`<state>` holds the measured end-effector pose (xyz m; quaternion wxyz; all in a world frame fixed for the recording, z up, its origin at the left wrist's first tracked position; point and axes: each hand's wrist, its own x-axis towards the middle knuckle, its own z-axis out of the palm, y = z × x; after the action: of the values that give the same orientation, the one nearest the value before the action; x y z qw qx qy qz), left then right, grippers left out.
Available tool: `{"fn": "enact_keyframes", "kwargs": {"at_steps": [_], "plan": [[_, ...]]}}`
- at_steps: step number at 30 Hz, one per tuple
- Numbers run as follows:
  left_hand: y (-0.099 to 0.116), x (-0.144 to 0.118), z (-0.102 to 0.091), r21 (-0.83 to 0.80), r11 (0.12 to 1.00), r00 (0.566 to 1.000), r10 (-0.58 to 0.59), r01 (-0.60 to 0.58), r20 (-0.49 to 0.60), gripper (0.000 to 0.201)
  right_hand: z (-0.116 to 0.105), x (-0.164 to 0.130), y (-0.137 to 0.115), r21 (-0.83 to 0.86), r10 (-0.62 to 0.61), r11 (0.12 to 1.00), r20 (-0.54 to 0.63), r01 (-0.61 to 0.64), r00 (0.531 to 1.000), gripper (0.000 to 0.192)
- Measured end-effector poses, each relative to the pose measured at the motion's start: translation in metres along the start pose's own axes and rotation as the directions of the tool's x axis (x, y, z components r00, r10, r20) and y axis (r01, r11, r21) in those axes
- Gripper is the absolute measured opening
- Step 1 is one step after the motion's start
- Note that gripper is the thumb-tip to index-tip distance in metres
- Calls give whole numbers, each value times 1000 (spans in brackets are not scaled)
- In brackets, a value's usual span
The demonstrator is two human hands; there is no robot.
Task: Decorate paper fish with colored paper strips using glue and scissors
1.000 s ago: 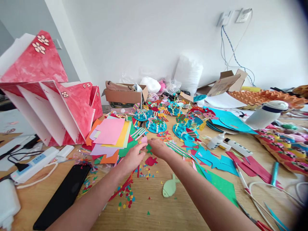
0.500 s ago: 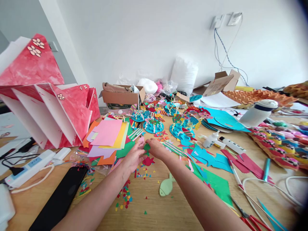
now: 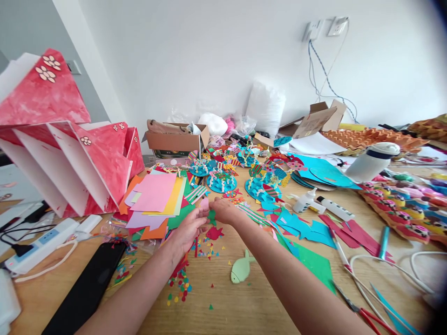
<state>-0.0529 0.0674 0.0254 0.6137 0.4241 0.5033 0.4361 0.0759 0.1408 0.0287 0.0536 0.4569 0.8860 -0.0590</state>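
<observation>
My left hand [image 3: 191, 226] is over the table with its fingers loosely apart, palm toward the other hand; I see nothing in it. Across from it, my right hand [image 3: 224, 211] bends its fingers down together; whatever its fingertips hold, if anything, is hidden. A small green paper piece [image 3: 212, 217] shows between the hands, and a pink paper scrap [image 3: 204, 203] is at the right fingertips. Just below lies a red paper fish [image 3: 214, 233]. Nearer me, a pale green paper fish [image 3: 240, 269] rests flat between my forearms.
Coloured paper sheets [image 3: 155, 193] are stacked at left, beside a black phone [image 3: 85, 288] and a power strip [image 3: 42, 244]. Blue fish decorations [image 3: 221, 181] stand behind my hands. Glue bottles [image 3: 305, 201], blue paper pieces [image 3: 300, 228] and red-handled scissors [image 3: 365, 314] are at right. Confetti [image 3: 181, 284] is scattered near my left forearm.
My left hand has drawn slightly back and left, with its fingers a little further from the right hand. The right hand has barely moved. The view has shifted slightly.
</observation>
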Motion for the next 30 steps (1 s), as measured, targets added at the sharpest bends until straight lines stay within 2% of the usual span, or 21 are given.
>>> {"fn": "enact_keyframes", "kwargs": {"at_steps": [4, 8, 13, 17, 22, 26, 30], "plan": [[4, -4, 0, 263, 963, 993, 89, -65, -82, 28, -8, 1, 1, -45, -31, 998, 25, 32, 999, 29], [8, -3, -4, 345, 933, 989, 132, -100, -70, 29, -10, 4, 2, -75, -88, 993, 87, 95, 992, 28], [1, 2, -9, 365, 924, 987, 149, -115, -66, 29, -16, 11, 0, -115, -124, 983, 167, 144, 978, 29], [-5, 2, -10, 338, 938, 992, 109, -80, -69, 27, -23, 14, -1, -117, -149, 977, 227, 178, 962, 29], [-5, 0, -11, 332, 938, 989, 133, -103, -67, 29, -26, 12, 0, -60, -138, 985, 280, 161, 950, 28], [-3, 4, -8, 325, 935, 982, 175, -145, -64, 30, -29, 5, 3, 47, -133, 991, 248, 125, 960, 28], [-1, 12, -5, 234, 958, 978, 191, -168, -83, 37, -35, -12, 6, 213, -151, 969, 112, 124, 982, 25]]}}
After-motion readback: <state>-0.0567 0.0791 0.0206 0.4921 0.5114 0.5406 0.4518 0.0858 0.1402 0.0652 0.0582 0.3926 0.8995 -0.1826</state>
